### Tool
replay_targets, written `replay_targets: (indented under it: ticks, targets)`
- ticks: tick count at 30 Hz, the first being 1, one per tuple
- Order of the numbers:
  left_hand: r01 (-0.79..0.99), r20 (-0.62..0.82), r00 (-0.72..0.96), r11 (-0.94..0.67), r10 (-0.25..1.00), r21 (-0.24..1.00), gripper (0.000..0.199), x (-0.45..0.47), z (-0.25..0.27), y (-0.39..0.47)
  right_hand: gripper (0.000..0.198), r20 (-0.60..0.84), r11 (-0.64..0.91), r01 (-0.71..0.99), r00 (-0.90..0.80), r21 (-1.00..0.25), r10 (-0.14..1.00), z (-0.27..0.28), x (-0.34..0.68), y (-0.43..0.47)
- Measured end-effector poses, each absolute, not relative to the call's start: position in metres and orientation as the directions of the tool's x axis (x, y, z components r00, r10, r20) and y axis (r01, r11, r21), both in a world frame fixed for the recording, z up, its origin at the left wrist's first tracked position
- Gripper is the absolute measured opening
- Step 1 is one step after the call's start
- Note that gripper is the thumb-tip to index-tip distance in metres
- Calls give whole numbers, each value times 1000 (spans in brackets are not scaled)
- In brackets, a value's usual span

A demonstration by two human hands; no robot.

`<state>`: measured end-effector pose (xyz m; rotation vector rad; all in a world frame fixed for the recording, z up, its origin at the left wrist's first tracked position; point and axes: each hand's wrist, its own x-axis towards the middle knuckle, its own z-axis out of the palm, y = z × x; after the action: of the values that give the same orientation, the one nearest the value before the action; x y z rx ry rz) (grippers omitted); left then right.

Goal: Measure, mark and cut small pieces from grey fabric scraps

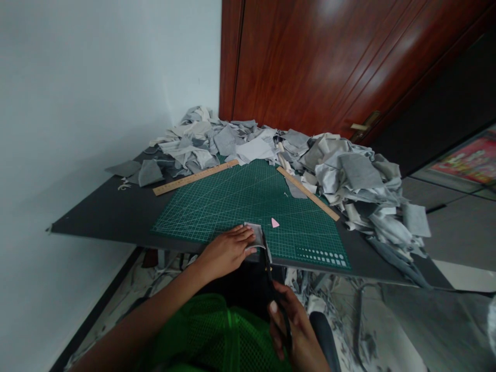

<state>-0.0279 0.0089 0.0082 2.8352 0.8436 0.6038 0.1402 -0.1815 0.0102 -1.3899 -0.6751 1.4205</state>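
A small piece of grey fabric (256, 238) lies at the front edge of the green cutting mat (232, 196). My left hand (231, 248) holds it there, fingers on top and thumb at its near edge. Black scissors (270, 276) are in my right hand (292, 328), fingers in the handles, below the table edge. Their blades point away from me, along the fabric's right side, where a narrow strip (268, 253) shows beside them. Just right of the fabric, a pink tailor's chalk (275, 222) rests on the mat.
Wooden rulers lie on the mat's left (196, 177) and right (308, 194) sides. Fabric scraps are heaped along the back (256, 147) and right (356, 175) of the dark table (101, 212). More scraps litter the floor (341, 310). A wooden door (302, 62) stands behind.
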Motion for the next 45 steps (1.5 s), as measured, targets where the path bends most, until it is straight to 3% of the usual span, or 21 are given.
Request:
replay_targets:
  ticks: [5, 37, 45]
  targets:
    - [494, 300, 768, -821, 566, 286, 44, -29, 13, 10, 73, -412, -365, -257, 161, -895, 897, 13, 139, -182]
    - [439, 343, 806, -876, 482, 201, 38, -32, 11, 8, 73, -480, -401, -329, 211, -855, 851, 18, 123, -189]
    - [411, 359, 813, -889, 458, 203, 40, -32, 8, 9, 84, -491, -425, -288, 221, -858, 843, 20, 122, -191]
